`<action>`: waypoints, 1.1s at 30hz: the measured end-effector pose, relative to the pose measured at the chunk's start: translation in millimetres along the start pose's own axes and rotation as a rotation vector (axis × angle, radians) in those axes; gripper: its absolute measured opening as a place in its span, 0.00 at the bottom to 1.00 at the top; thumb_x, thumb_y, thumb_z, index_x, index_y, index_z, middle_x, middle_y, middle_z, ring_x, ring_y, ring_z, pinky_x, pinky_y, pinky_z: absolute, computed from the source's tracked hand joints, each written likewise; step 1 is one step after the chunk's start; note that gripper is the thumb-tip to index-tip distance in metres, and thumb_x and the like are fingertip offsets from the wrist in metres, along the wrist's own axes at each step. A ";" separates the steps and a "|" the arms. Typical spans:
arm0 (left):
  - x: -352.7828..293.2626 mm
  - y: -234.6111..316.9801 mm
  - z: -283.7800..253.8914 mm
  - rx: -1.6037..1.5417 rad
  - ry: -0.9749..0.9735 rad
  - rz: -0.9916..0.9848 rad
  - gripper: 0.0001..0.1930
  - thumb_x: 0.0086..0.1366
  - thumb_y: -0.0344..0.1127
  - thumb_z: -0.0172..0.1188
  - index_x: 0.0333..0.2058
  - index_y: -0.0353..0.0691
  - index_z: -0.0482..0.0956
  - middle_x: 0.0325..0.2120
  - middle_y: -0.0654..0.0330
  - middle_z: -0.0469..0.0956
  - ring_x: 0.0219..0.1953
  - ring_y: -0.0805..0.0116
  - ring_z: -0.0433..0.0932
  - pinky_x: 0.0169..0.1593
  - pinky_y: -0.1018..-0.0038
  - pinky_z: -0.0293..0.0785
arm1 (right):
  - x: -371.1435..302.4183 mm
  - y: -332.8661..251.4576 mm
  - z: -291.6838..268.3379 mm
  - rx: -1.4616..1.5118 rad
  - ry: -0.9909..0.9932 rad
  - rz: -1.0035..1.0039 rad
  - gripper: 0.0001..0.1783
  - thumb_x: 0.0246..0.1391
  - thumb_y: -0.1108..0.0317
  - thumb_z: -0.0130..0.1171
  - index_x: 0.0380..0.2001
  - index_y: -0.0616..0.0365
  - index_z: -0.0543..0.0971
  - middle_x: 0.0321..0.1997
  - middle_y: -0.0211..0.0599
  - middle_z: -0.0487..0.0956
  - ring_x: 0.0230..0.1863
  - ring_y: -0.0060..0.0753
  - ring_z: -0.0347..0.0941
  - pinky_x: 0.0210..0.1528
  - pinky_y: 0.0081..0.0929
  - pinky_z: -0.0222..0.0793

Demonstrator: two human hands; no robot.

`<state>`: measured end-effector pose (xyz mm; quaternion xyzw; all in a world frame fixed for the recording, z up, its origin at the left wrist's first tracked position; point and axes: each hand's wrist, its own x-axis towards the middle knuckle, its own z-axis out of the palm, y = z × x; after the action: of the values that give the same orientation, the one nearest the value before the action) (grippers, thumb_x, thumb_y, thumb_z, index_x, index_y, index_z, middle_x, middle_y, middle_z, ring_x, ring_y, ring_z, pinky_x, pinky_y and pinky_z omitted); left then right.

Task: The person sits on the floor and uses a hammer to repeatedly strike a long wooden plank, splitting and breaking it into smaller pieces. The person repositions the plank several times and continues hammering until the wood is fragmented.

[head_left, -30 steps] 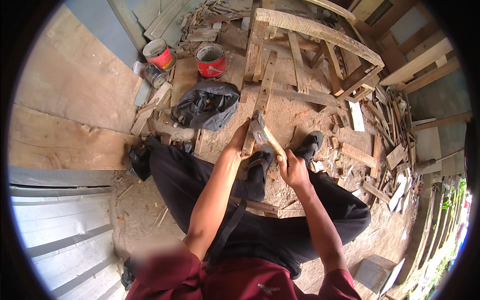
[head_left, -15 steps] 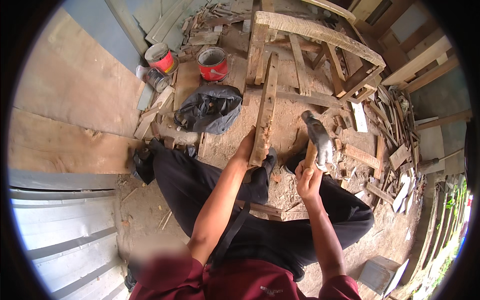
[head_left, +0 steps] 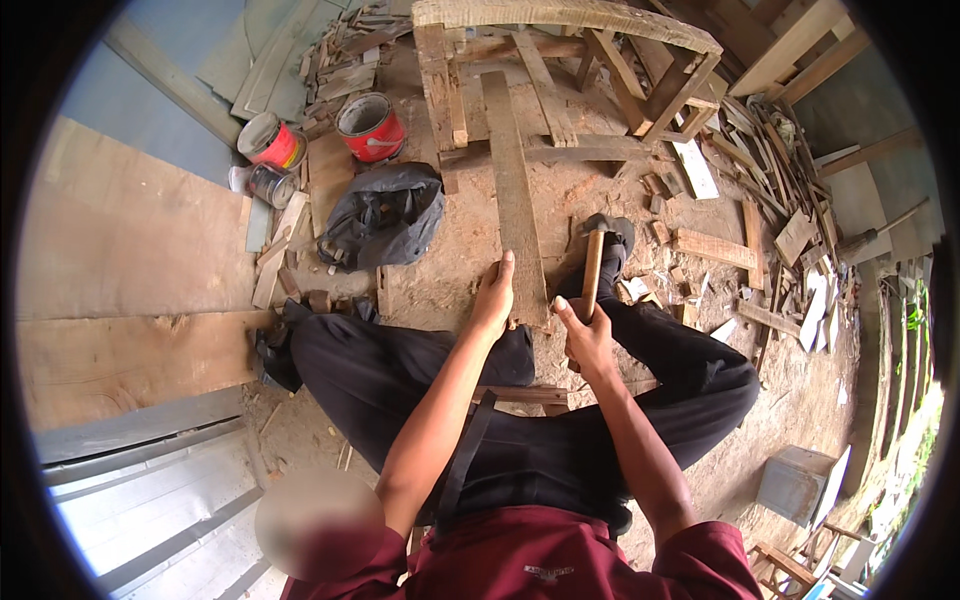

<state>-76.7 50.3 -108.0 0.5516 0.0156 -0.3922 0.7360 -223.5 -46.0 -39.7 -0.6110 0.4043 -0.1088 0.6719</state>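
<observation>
Both bare hands are occupied. By the left hand (head_left: 492, 300), the near end of a long wooden plank (head_left: 515, 190) is gripped at its left edge, with the thumb laid along the upper face; the fingers underneath are hidden, so how far they are curled cannot be told. In the right hand (head_left: 588, 338), just beside that end, a hammer (head_left: 594, 262) is held by its wooden handle, the fingers wrapped round it; its dark head is seen against a dark shoe (head_left: 626, 236). The plank is pointed forward, and its far part is seen across the lower rail (head_left: 600, 155) of a wooden frame (head_left: 570, 14); whether the rail is touched cannot be told. To the left, a black plastic bag (head_left: 412, 238) is seen, and beyond it a red can (head_left: 376, 148) and a red-and-yellow can (head_left: 284, 152), on which any lettering is too small to be read. To the right, wood scraps (head_left: 715, 248) are strewn. On the dark red shirt (head_left: 480, 550), a small pale line of print is borne.
</observation>
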 end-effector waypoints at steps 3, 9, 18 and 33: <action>-9.6 3.6 8.5 -0.056 -0.052 0.049 0.31 0.68 0.55 0.56 0.55 0.31 0.70 0.50 0.52 0.74 0.52 0.66 0.70 0.56 0.70 0.66 | 1.3 9.6 -0.2 0.142 -0.064 0.126 0.22 0.57 0.50 0.64 0.32 0.60 0.71 0.12 0.19 0.61 0.08 0.14 0.54 0.09 0.20 0.51; -22.7 10.8 18.4 0.060 0.025 0.153 0.25 0.61 0.46 0.66 0.48 0.33 0.72 0.39 0.58 0.78 0.40 0.70 0.76 0.45 0.73 0.72 | 6.8 18.9 1.4 0.231 -0.068 0.174 0.22 0.60 0.48 0.59 0.32 0.57 0.68 0.13 0.20 0.59 0.08 0.14 0.52 0.10 0.21 0.47; -36.3 22.0 24.3 0.621 0.254 0.342 0.23 0.56 0.39 0.68 0.42 0.30 0.67 0.31 0.49 0.80 0.33 0.63 0.80 0.37 0.67 0.75 | 6.6 4.6 4.3 0.219 -0.073 0.194 0.23 0.60 0.51 0.60 0.36 0.65 0.74 0.16 0.24 0.68 0.09 0.12 0.52 0.11 0.19 0.47; -35.9 19.4 24.6 0.708 0.263 0.401 0.25 0.54 0.42 0.68 0.43 0.33 0.67 0.31 0.46 0.80 0.32 0.54 0.82 0.37 0.62 0.77 | 13.2 22.4 1.2 0.095 -0.139 0.253 0.26 0.59 0.49 0.61 0.33 0.68 0.78 0.12 0.21 0.62 0.10 0.14 0.51 0.13 0.20 0.47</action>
<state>-100.0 51.8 -66.5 0.8078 -0.1338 -0.1490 0.5545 -221.9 -48.4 -65.6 -0.5286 0.4251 0.0002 0.7348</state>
